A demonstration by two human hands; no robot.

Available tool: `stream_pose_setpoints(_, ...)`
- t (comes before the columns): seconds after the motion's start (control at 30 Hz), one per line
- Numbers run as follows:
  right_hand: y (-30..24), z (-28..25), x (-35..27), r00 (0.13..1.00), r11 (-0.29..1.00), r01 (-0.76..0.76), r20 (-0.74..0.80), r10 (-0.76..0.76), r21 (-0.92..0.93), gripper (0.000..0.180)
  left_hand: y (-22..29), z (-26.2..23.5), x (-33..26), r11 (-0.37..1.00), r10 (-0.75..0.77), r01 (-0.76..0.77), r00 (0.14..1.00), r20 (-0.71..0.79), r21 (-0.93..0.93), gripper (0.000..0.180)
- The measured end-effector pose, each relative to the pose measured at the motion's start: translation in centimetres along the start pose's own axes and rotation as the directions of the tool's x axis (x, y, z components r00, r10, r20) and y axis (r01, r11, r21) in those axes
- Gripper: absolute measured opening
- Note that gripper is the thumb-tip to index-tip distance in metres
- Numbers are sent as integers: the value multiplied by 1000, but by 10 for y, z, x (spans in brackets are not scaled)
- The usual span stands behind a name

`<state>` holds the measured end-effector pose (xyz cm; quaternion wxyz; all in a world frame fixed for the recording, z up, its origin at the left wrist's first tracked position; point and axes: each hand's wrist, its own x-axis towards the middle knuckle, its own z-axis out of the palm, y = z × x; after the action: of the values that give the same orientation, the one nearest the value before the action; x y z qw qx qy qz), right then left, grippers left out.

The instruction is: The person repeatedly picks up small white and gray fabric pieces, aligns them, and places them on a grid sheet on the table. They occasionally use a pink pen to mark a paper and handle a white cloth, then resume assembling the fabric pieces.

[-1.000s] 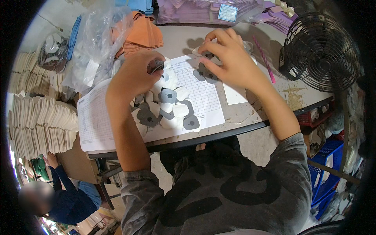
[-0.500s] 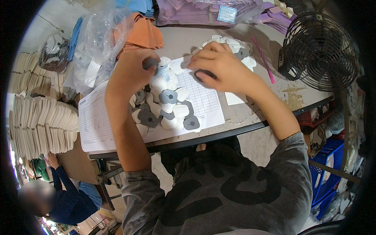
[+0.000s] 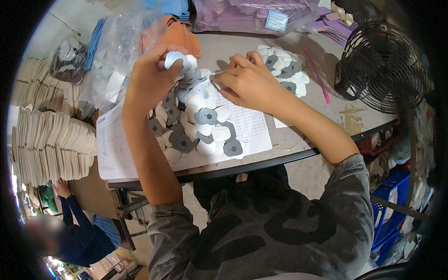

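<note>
I saw the pile of small grey and white pieces (image 3: 206, 117) spread over printed paper (image 3: 112, 156) on the bench (image 3: 224, 49). I had the left hand (image 3: 151, 77) raised over the pile's far left edge, its fingers and thumb pinching pale pieces (image 3: 175, 60). The right hand (image 3: 254, 86) was near the pile's far right edge, back upward, its fingers bent; I could not tell whether they grasped anything.

A second heap (image 3: 283, 68) of grey and white pieces lay to the right of the pile and beyond it. A pink stick (image 3: 317, 74) lay farther right of the pile, and a black fan (image 3: 382, 67) stood farther right still. Orange sheets (image 3: 183, 38) lay beyond the pile on its left side, with a clear plastic bag (image 3: 112, 70) left of the pile. Purple sheets (image 3: 247, 16) in plastic lay well beyond the pile. Well to its left stood stacks of cream sheets (image 3: 56, 144).
</note>
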<state>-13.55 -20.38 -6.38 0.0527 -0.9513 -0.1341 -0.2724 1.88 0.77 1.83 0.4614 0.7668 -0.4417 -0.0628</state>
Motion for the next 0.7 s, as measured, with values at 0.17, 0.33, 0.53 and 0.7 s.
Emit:
stream_pose_setpoints(0.17,5,-12,3,967,978,-164,-176,185,129,12,-4,11,6,988,-14,15,1000,11,-157,19)
stream_pose_setpoints(0.33,7,-26,4,935,902,-217,-187,302,373,10,9,23,7,910,-136,165,985,103,-380,23)
stream_pose_setpoints(0.53,1,-31,1,891,700,-325,-42,453,636,20,11,43,10,831,-80,175,977,197,-529,31)
stream_pose_setpoints(0.7,6,-34,-2,865,728,-369,-72,496,577,24,4,51,12,830,-43,167,971,237,-533,33)
